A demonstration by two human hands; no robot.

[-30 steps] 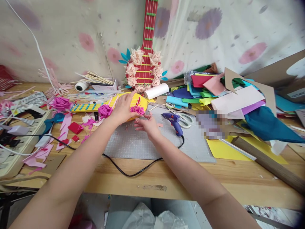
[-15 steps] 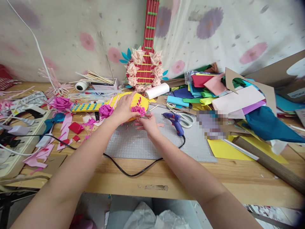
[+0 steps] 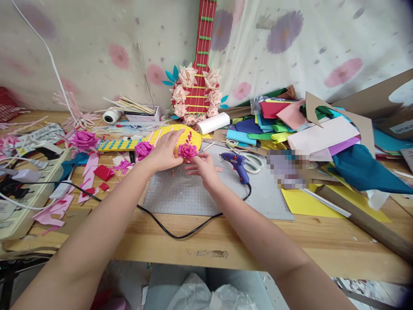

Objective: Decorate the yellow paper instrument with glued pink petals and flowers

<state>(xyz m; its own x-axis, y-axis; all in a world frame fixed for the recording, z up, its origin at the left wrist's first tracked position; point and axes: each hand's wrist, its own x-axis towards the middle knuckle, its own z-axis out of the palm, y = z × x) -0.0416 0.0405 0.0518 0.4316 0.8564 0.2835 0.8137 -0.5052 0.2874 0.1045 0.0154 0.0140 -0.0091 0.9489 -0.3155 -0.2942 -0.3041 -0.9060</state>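
Observation:
A yellow paper guitar (image 3: 151,138) lies flat across the back of a grey cutting mat (image 3: 193,193). My left hand (image 3: 166,150) rests on its round body, fingers curled down, holding it in place. A magenta paper flower (image 3: 187,151) sits on the body's lower right edge. My right hand (image 3: 203,167) pinches that flower from the right with its fingertips. A second magenta flower (image 3: 143,149) sits on the guitar just left of my left hand.
A blue glue gun (image 3: 238,165) lies right of my hands, its black cord (image 3: 174,228) looping over the mat. Scissors (image 3: 254,160), a heap of coloured paper (image 3: 306,129), a red paper guitar (image 3: 198,82) against the wall, pink scraps (image 3: 87,176) and a power strip (image 3: 22,189) surround the mat.
The magenta flower now stands up more fully on the guitar's edge. My right hand has shifted slightly up against it; my left hand has drawn back a little on the body.

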